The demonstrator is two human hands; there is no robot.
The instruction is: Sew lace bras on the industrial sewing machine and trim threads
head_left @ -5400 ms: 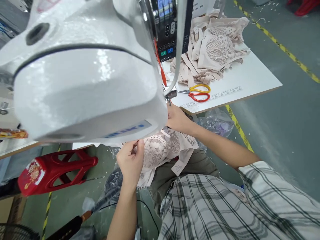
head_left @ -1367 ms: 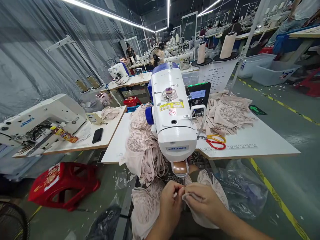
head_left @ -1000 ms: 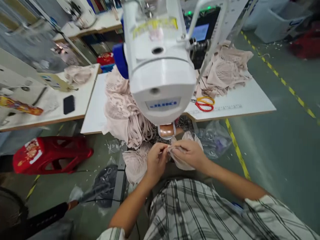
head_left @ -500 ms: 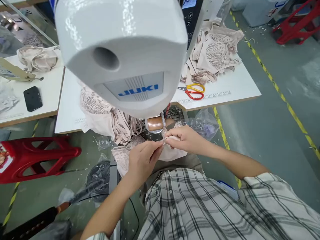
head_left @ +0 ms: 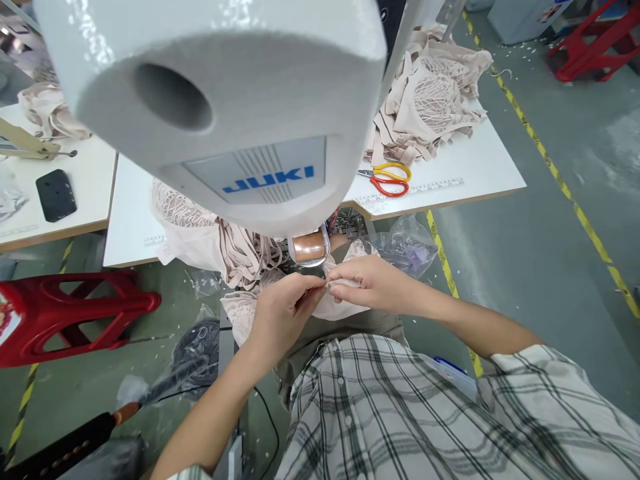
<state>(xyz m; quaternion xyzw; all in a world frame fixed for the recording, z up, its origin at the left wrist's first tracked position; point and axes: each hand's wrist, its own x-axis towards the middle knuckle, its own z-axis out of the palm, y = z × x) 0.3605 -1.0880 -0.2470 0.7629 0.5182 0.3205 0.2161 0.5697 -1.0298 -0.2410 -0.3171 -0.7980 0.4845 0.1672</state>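
Note:
In front of the sewing machine [head_left: 270, 180], both hands pinch a pale pink lace garment [head_left: 340, 309] above my lap. My left hand [head_left: 287, 307] is closed, thumb and forefinger pressed together at the garment's edge. Close against it, my right hand [head_left: 370, 283] is closed with folded fabric between thumb and fingers. The fingertips of the two hands nearly meet. More lace fabric [head_left: 239, 313] hangs beside my left wrist. What exactly lies between the left fingertips is too small to make out.
Bundled lace garments [head_left: 200, 227] with straps spill over the left table edge; another pile [head_left: 430, 100] lies on the right. Scissors [head_left: 387, 179] with red and yellow handles lie near that pile. A phone [head_left: 56, 195] rests further left. Red stools [head_left: 75, 313] stand beside the tables.
The view has shifted slightly, so the machine head looks larger and further left. Both hands stay together at the garment, with the fingers only slightly moved.

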